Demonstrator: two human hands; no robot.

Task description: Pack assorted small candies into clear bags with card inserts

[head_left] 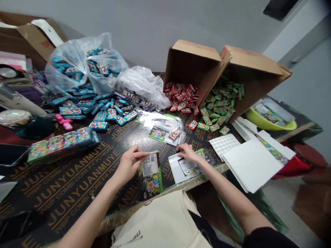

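Green-edged packaging (153,177) is pinched by the left hand (130,160), fingers outstretched.

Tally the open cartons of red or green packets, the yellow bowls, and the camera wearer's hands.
Open cartons: 2
Yellow bowl: 1
Wearer's hands, left hand and right hand: 2
Total: 5

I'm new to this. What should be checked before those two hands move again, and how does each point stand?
1. Left hand has the card by its edge: ok.
2. Right hand is at the white sheet: ok.
3. Right hand's grip is firm: cannot tell.
4. Card pile is free of packs: not ok; a red pack lies on it.
5. Blue packs are all bagged: not ok; many lie outside.
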